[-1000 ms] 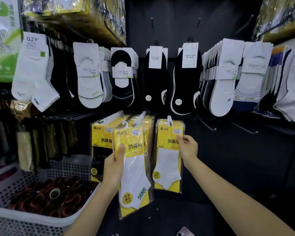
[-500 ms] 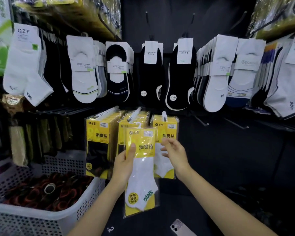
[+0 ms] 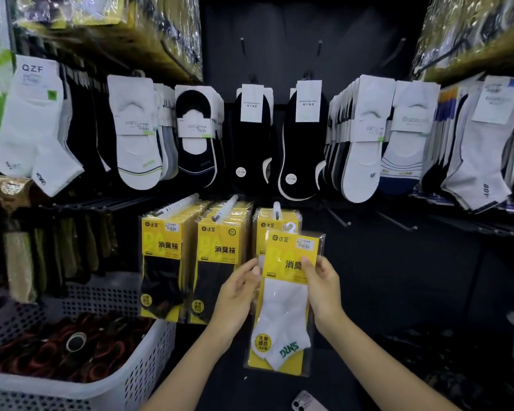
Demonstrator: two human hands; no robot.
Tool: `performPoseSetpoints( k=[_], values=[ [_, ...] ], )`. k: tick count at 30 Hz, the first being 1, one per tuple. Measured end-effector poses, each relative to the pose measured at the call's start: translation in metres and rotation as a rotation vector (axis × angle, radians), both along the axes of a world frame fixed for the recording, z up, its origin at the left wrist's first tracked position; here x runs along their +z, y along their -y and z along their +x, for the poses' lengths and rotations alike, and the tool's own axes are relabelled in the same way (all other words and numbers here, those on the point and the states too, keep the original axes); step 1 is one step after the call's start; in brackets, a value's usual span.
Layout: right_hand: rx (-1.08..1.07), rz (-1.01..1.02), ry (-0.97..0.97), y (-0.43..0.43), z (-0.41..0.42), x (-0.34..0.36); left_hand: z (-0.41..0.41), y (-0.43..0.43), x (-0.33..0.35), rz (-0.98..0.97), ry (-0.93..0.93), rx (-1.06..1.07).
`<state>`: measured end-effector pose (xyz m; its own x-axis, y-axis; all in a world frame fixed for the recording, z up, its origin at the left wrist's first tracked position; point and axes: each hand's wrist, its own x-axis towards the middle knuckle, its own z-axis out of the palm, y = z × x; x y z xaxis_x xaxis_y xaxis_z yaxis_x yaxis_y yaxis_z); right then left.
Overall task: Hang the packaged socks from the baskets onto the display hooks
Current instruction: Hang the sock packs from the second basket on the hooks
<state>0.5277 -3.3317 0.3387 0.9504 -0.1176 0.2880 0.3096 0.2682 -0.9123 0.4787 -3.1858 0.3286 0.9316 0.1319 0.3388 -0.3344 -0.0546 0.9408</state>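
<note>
Holding one yellow sock pack [image 3: 285, 307] upright in front of the lower row of the display wall, just below and slightly right of the third display hook [image 3: 276, 210], at the right end of the yellow row. Gripping it with the right hand [image 3: 321, 289], thumb across the front of the card, fingers behind the right edge. Left hand [image 3: 238, 295] loosely curled against the pack's left edge; cannot tell whether pinching it or only touching. Probably at the step of threading the pack's white hanger tab [image 3: 292, 228] onto that hook, in front of the hanging packs [image 3: 272, 229] there. To do it well: lift until the tab clears the hook's tip, keep the card square to the wall and not tilted, then slide straight back along the hook. Steady the slippery film from the left edge so as not to let the pack twist. Avoid knocking the hung packs askew, and steer clear of the two fuller hooks [image 3: 226, 209] toward the left. Let go only once hanging freely. More stock likely to fetch from the white basket [image 3: 149, 366] at lower left, its dark contents too blurred to name.
</note>
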Motion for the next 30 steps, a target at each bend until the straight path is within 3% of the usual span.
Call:
performPoseSetpoints(
  k=[12, 23, 30],
  values=[
    [-0.027, -0.196, 0.008, -0.020, 0.043, 0.016, 0.032, -0.003, -0.011, -0.029, -0.052, 0.108],
    [-0.186, -0.185, -0.157, -0.022, 0.085, 0.007, 0.070, 0.009, -0.009, 0.081, -0.035, 0.186],
    [-0.083, -0.336, -0.195, 0.013, 0.056, -0.023, 0.064, 0.005, -0.046, 0.211, -0.103, 0.192]
  ],
)
